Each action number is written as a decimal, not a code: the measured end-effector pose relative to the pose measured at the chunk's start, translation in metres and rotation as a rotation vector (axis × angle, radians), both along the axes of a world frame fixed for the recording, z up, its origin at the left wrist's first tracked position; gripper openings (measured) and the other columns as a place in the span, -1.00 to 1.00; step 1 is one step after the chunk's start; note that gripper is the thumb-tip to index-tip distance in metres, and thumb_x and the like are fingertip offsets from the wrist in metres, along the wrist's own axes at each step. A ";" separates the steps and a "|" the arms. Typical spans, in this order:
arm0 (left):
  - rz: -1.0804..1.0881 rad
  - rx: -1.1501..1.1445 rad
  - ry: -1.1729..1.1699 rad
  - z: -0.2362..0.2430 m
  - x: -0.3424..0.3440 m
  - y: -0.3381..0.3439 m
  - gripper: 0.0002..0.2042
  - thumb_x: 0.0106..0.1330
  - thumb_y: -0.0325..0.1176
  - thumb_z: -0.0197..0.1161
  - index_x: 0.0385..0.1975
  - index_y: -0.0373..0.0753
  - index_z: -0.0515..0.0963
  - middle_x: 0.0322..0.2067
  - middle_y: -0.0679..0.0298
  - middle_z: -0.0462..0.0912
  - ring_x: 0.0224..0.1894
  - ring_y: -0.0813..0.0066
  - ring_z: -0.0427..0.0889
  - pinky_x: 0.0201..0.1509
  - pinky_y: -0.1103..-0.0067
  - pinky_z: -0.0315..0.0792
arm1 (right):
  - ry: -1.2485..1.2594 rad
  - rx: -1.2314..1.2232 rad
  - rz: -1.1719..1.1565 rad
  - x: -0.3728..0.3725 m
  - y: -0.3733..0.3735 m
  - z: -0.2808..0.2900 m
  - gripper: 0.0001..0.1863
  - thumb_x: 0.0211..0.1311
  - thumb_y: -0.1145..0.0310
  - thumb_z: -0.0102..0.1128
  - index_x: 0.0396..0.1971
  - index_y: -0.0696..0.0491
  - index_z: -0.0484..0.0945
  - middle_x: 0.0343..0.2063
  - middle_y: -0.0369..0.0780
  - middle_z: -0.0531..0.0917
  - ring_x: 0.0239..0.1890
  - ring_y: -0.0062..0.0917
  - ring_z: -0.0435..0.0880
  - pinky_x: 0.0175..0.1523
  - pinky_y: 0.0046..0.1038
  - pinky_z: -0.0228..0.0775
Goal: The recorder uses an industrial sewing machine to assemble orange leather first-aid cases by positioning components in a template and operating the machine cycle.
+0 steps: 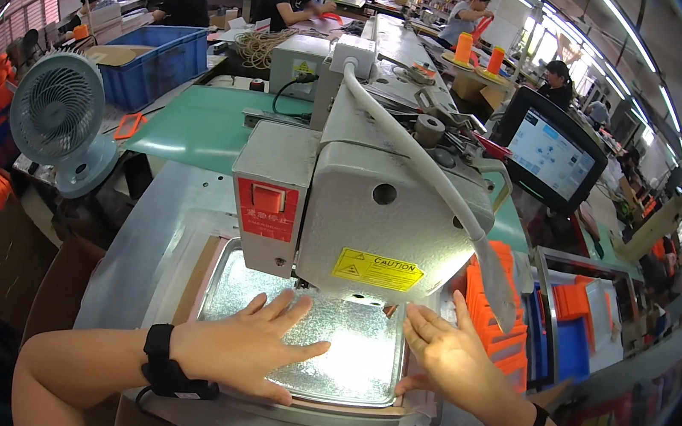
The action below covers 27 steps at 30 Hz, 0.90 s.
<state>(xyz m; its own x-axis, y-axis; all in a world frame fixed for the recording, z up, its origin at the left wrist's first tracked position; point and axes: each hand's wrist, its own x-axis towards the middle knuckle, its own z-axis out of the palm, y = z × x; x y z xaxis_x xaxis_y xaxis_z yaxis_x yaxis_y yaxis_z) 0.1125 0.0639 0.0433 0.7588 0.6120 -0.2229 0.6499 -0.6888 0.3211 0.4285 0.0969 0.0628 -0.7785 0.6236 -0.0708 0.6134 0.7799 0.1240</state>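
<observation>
A shiny, rectangular, see-through panel (354, 344) with rounded corners and a pale rim lies flat on the metal bed under the grey head of a big sewing machine (394, 203). Fingers spread, my left hand (232, 350) rests over the panel's left and near part. My right hand (456, 353) is at the panel's right edge with its fingers stretched out, and it grips nothing that I can see. A bright lamp glare washes out the panel's near right area. The needle area is largely hidden behind the machine head. Each wrist wears a black strap.
Left of the head is a box with a red switch (267, 199). A fan (61, 112) and a blue crate (154, 59) stand at left. Orange pieces (499, 320) are stacked by my right hand. A screen (552, 150) is at right. Several people work in the background.
</observation>
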 end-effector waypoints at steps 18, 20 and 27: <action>0.001 -0.017 0.034 0.001 0.005 0.002 -0.24 0.30 0.20 0.22 0.45 0.03 0.21 0.37 -0.52 -0.08 0.43 -0.59 -0.09 0.46 -0.08 0.01 | 0.050 -0.034 -0.004 0.004 0.001 -0.001 -0.01 -0.18 -0.25 0.38 0.11 0.30 0.52 0.23 0.01 0.51 0.33 -0.31 0.46 0.33 0.07 0.09; 0.016 -0.029 -0.010 0.001 -0.002 0.001 -0.21 0.26 0.16 0.27 0.44 -0.03 0.22 0.37 -0.51 -0.07 0.44 -0.58 -0.11 0.44 -0.15 0.01 | 0.072 -0.051 -0.009 0.002 0.002 -0.005 0.00 -0.18 -0.27 0.38 0.12 0.30 0.52 0.20 0.01 0.53 0.33 -0.29 0.46 0.48 0.18 -0.12; 0.032 -0.062 0.021 0.005 -0.026 -0.001 -0.24 0.30 0.21 0.19 0.46 0.08 0.19 0.40 -0.49 -0.13 0.45 -0.58 -0.15 0.50 -0.05 -0.08 | 0.061 0.016 0.039 -0.020 0.002 -0.009 0.00 -0.14 -0.30 0.34 0.12 0.30 0.52 0.16 0.00 0.56 0.25 -0.29 0.53 0.44 0.14 -0.01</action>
